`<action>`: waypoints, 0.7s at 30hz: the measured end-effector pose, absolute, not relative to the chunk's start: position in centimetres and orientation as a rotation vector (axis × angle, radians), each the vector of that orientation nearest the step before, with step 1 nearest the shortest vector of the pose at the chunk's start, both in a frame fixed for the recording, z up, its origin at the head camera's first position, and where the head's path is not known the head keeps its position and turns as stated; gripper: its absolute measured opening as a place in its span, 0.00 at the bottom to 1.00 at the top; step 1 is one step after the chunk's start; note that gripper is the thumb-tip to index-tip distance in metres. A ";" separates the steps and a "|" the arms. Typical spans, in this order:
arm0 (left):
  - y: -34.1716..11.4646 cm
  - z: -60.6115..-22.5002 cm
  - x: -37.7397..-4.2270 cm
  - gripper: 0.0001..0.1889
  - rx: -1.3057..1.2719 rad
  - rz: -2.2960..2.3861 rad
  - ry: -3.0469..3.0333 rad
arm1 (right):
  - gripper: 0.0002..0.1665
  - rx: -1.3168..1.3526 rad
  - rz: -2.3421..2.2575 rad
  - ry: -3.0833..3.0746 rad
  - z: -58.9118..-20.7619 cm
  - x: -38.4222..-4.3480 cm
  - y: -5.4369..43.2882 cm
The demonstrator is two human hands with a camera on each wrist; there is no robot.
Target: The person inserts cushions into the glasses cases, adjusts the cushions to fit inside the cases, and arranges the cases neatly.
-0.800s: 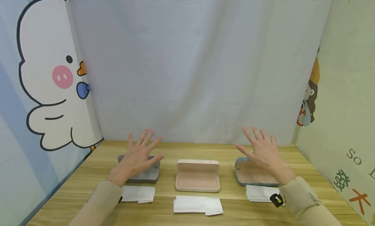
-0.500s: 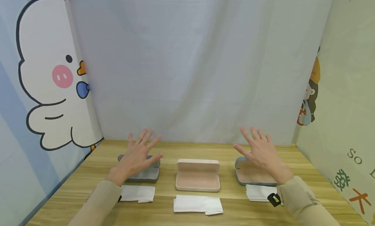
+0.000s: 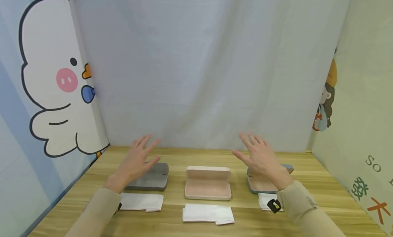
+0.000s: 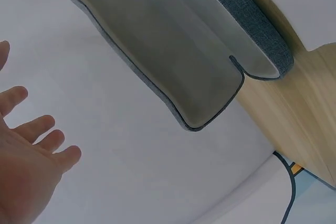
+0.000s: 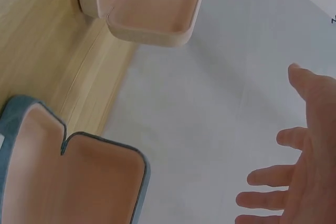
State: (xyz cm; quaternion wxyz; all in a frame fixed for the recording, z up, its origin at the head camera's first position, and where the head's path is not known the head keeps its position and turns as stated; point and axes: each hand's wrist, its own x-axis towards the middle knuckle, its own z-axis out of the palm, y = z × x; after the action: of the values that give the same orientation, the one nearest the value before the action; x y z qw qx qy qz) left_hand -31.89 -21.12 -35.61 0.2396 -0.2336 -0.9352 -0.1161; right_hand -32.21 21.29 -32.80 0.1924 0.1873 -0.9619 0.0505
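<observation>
My left hand [image 3: 133,163] hovers above the grey glasses case [image 3: 156,182] at the left, fingers spread and holding nothing. On the right, my right hand [image 3: 259,158] is raised over a blue glasses case [image 3: 261,186] with a peach lining, its fingers apart and the palm bare. Between them stands a white glasses case [image 3: 207,192] with a pale pink lining. All three cases have their lids up. The left wrist view shows the grey case [image 4: 157,40] apart from the fingers. In the right wrist view the blue case [image 5: 105,177] lies well away from the hand.
Folded white cloths lie before the cases: a left cloth [image 3: 142,201], a middle cloth [image 3: 208,213] and a right cloth [image 3: 264,200] partly hidden by the right wrist. Behind the wooden table [image 3: 172,226] hangs a pale curtain [image 3: 199,76]. Printed cloth walls flank both sides.
My right hand has shifted left, uncovering the right end of the blue case's lid. The left hand has drifted slightly left. Cases and cloths stay put.
</observation>
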 end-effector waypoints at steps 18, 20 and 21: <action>-24.2 -35.8 -31.3 0.32 -0.558 -0.386 -2.587 | 0.45 0.632 0.225 -2.689 -32.4 -32.4 16.3; -24.5 -35.8 -31.1 0.31 -0.544 -0.394 -2.590 | 0.44 0.648 0.238 -2.691 -32.5 -32.4 15.7; -24.6 -35.8 -31.0 0.31 -0.538 -0.394 -2.590 | 0.44 0.655 0.249 -2.691 -32.6 -32.5 15.5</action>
State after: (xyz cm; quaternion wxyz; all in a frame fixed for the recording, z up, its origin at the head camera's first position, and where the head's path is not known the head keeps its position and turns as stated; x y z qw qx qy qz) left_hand -30.98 -24.58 -35.78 0.2316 -0.1955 -0.9421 -0.1434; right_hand -32.47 15.48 -32.58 0.1793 0.2316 -0.9521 0.0882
